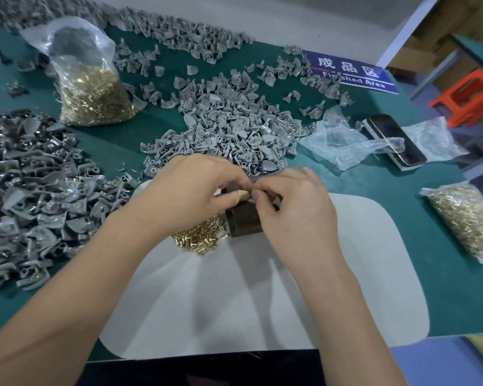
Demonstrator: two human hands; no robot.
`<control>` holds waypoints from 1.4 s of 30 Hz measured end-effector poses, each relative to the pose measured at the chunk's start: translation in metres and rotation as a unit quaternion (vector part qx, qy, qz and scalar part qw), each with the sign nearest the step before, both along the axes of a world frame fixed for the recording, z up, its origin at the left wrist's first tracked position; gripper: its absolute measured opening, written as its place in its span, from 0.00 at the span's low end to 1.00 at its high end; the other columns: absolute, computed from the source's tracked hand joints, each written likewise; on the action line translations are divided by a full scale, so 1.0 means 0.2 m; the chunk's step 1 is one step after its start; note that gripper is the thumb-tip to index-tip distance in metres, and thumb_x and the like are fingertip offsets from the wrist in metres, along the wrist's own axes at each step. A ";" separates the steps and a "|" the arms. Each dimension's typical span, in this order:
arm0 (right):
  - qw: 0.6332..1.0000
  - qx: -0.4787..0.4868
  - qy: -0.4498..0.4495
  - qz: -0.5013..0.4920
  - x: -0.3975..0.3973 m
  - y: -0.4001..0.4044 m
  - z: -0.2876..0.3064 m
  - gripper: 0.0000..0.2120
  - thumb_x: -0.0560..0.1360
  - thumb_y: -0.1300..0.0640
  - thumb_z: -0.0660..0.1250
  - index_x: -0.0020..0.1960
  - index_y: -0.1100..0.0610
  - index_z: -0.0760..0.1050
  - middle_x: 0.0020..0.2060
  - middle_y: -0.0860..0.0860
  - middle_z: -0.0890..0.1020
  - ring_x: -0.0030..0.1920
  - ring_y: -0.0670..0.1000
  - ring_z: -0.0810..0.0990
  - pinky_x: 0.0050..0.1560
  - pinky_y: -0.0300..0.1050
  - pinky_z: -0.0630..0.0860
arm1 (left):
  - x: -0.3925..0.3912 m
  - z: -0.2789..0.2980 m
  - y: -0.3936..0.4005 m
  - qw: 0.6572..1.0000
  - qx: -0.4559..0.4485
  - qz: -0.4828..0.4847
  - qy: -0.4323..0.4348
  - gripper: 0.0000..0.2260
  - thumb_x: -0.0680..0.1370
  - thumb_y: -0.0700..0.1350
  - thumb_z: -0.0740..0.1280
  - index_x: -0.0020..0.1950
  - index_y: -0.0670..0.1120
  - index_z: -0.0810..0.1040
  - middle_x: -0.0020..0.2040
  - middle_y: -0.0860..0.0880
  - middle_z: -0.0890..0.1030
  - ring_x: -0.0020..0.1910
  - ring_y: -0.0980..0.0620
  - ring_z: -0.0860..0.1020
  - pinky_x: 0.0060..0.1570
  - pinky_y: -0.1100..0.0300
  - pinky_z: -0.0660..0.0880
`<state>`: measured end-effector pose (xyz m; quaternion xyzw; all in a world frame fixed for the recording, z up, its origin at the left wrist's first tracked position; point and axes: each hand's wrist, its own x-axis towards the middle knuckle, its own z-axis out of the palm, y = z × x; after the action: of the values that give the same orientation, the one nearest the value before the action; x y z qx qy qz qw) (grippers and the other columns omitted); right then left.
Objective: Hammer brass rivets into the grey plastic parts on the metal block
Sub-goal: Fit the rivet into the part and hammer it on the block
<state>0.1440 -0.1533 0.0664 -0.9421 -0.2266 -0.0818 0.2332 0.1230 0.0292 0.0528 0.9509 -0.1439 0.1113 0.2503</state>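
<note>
A dark metal block (246,220) stands on the white mat (262,288) at the table's middle. Both hands meet over its top. My left hand (190,190), with a tan bandage on the thumb tip, and my right hand (293,201) pinch something small between their fingertips; a grey plastic part (252,181) shows just behind them. What exactly each hand holds is hidden by the fingers. Loose brass rivets (201,238) lie heaped against the block's left side. No hammer is in view.
Piles of grey parts: a large one (234,126) behind the block, riveted ones (34,196) at left. Bags of rivets stand at back left (95,98) and right (469,218). A phone (393,139), clear plastic bags (343,140) and a blue sign (349,71) lie at right.
</note>
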 end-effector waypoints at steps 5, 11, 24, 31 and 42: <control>0.999 -0.041 0.006 -0.015 0.01 0.01 0.04 0.05 0.76 0.52 0.69 0.43 0.47 0.82 0.38 0.45 0.80 0.51 0.52 0.72 0.40 0.47 0.71 | 0.00 0.01 -0.01 0.999 0.011 0.031 0.009 0.04 0.77 0.52 0.72 0.51 0.59 0.85 0.32 0.81 0.68 0.29 0.69 0.71 0.30 0.64 0.57; 0.998 -0.056 0.028 -0.014 0.02 0.00 0.08 0.06 0.76 0.53 0.68 0.40 0.50 0.80 0.36 0.48 0.79 0.48 0.53 0.72 0.41 0.49 0.74 | -0.02 0.02 -0.01 0.998 0.009 0.058 -0.021 0.04 0.75 0.54 0.73 0.48 0.60 0.87 0.24 0.66 0.71 0.21 0.64 0.63 0.29 0.65 0.54; 0.998 -0.042 0.043 -0.007 0.04 -0.01 0.06 0.03 0.75 0.51 0.70 0.44 0.45 0.83 0.39 0.45 0.81 0.50 0.53 0.76 0.42 0.49 0.76 | -0.02 0.03 -0.01 0.997 0.029 0.074 0.002 0.04 0.75 0.58 0.70 0.46 0.63 0.84 0.33 0.82 0.68 0.24 0.67 0.63 0.32 0.65 0.55; 0.990 0.090 0.104 0.006 0.06 -0.03 0.00 0.06 0.75 0.55 0.73 0.40 0.47 0.85 0.37 0.44 0.83 0.48 0.54 0.78 0.45 0.53 0.76 | -0.01 0.02 0.00 0.997 -0.002 0.067 0.044 0.05 0.75 0.60 0.68 0.46 0.64 0.83 0.34 0.77 0.70 0.35 0.73 0.71 0.32 0.64 0.57; 0.995 -0.098 -0.021 0.005 0.01 0.00 0.06 0.06 0.77 0.52 0.68 0.42 0.49 0.81 0.39 0.44 0.80 0.50 0.49 0.66 0.37 0.46 0.62 | 0.01 -0.01 0.02 0.996 -0.036 0.059 0.064 0.03 0.76 0.57 0.72 0.45 0.60 0.83 0.32 0.71 0.73 0.32 0.68 0.72 0.31 0.62 0.59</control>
<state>0.1458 -0.1528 0.0777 -0.9573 -0.2431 -0.0783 0.1352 0.1244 0.0328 0.0508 0.9534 -0.0674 0.0701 0.2856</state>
